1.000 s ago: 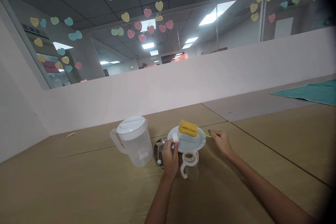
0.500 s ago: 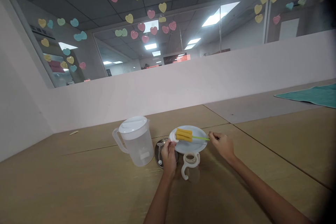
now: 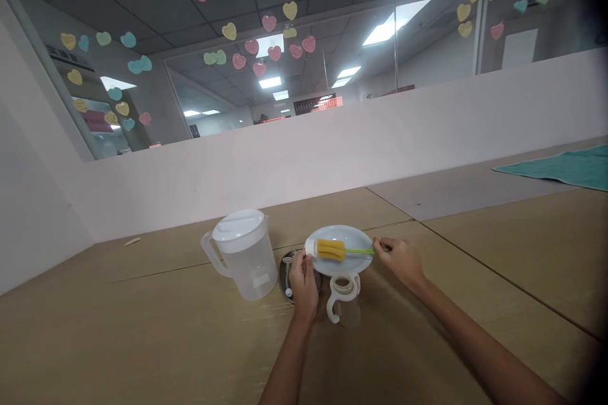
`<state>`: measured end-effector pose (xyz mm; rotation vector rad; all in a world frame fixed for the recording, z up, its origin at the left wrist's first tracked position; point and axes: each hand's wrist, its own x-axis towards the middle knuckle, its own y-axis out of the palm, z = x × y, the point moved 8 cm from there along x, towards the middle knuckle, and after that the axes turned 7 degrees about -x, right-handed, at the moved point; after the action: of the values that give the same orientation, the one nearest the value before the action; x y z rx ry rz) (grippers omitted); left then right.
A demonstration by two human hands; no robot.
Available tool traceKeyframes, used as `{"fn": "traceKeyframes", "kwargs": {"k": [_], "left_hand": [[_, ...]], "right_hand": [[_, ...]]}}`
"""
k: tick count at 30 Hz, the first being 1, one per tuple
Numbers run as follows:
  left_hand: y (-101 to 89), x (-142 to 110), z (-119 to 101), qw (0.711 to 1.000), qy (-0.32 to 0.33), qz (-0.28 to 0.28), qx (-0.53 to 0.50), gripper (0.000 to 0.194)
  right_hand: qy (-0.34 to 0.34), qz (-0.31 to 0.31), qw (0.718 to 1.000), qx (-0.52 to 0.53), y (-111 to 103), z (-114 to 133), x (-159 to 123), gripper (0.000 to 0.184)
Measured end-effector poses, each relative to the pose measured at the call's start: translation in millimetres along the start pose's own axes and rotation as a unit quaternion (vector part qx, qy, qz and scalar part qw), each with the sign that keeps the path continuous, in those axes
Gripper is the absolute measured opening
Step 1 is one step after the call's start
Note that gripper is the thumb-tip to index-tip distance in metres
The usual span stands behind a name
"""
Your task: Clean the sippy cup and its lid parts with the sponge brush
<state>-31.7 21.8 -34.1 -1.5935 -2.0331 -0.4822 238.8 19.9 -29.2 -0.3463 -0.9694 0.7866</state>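
Note:
My left hand [image 3: 304, 285] pinches a small white bottle cap [image 3: 311, 247] by its lower side. Against the cap's open side sits the yellow sponge head of a bottle brush [image 3: 331, 250]. My right hand [image 3: 399, 261] grips the brush's thin green handle near its end. Both things are held above a pale blue-white bowl [image 3: 363, 264]. Just below the bowl stands a clear baby bottle [image 3: 349, 310] with a white two-handled collar and an open top. A round metal dish [image 3: 315, 288] lies partly hidden behind my left hand, with a white straw piece [image 3: 287, 275] in it.
A translucent lidded pitcher [image 3: 247, 259] stands left of the metal dish. A teal cloth [image 3: 565, 166] lies at the far right. A small pale scrap [image 3: 132, 241] is on the table at the left, near the white wall [image 3: 285, 164] under a window with heart-shaped notes.
My right hand has brought the sponge head left and down to the cap, levelling the brush. The cap has turned in my left hand. The bottle and pitcher stay put.

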Motion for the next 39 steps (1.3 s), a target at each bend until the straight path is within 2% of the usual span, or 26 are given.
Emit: {"fn": "traceKeyframes", "kwargs": {"k": [4, 9, 14, 18, 24, 34, 39], "left_hand": [[-0.2, 0, -4, 1.000, 0.023, 0.007, 0.019, 0.037], [0.5, -1, -6, 0.999, 0.031, 0.016, 0.036, 0.036], [-1.7, -1, -7, 0.998, 0.038, 0.004, 0.040, 0.038], [-0.4, -1, -12, 0.998, 0.047, 0.011, 0.044, 0.038], [4.6, -3, -23, 0.995, 0.074, 0.034, 0.062, 0.034], [-0.3, -1, -15, 0.995, 0.066, 0.016, 0.078, 0.035], [0.5, -2, -16, 0.995, 0.069, 0.021, 0.070, 0.035]], "right_hand": [[-0.012, 0.025, 0.999, 0.042, 4, 7, -3, 0.050], [0.017, -0.028, 0.999, -0.021, -7, 2, -3, 0.046], [0.005, 0.023, 0.999, 0.039, 3, 1, 0, 0.049], [0.011, -0.011, 1.000, -0.009, -2, 0, -1, 0.047], [-0.006, -0.011, 1.000, -0.018, -1, -1, -1, 0.048], [-0.054, 0.026, 0.998, 0.003, 6, 6, -3, 0.047], [-0.076, 0.019, 0.997, 0.008, 5, 6, -2, 0.047]]}}
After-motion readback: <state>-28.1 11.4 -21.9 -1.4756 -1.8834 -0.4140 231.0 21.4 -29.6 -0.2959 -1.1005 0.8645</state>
